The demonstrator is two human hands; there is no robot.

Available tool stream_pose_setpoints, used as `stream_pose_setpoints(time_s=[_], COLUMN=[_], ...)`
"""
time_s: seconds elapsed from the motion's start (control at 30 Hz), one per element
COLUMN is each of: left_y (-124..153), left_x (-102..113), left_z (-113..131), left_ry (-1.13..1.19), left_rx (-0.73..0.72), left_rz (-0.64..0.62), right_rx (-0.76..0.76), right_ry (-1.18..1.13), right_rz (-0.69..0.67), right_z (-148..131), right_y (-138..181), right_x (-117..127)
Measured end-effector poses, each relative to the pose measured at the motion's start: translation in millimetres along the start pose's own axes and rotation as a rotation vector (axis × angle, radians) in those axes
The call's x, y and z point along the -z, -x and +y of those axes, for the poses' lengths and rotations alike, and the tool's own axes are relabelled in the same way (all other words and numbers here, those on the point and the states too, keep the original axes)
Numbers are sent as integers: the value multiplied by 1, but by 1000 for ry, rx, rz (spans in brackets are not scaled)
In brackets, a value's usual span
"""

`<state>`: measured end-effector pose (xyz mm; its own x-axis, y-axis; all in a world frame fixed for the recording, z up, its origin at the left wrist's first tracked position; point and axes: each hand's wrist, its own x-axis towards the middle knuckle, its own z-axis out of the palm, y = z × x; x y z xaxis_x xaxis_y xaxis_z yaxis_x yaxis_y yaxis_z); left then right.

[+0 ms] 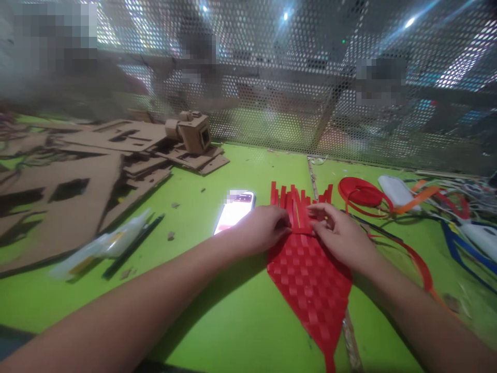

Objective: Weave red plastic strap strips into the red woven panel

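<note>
Left hand [266, 228] and right hand [341, 235] pinching red strips [300, 210] at woven piece's [308, 285] far end. Lit phone [234, 211] near left hand, on green surface [236, 316].

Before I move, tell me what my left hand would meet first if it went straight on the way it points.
Likely the red strips, which your left hand may already touch; beyond them is the right hand. Depth is hard to judge here.
</note>
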<state>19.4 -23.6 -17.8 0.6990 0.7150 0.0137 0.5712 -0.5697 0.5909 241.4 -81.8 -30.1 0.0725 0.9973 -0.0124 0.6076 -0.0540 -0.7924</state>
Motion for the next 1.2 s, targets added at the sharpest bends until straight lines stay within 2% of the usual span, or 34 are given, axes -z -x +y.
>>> stream_pose_setpoints(time_s=[0.27,0.57,0.73,1.0,1.2], left_y=[-1,-1,-1,0,-1], left_x=[-3,-4,-3,-3,-6], left_z=[1,1,3,3,2], left_ry=[-32,-62,-88,-142,-156], left_rx=[46,59,61,36,44], left_rz=[8,-4,-19,2,1], right_rx=[-109,-19,-73,-64,54], right_ry=[-111,-196,-233,-278,-268], right_rz=[-50,-215,-189,-117,-381], right_z=[-6,-1,-4,-6,-15], right_y=[-5,-3,-1,-3,7], right_x=[-3,9,5,-1,18])
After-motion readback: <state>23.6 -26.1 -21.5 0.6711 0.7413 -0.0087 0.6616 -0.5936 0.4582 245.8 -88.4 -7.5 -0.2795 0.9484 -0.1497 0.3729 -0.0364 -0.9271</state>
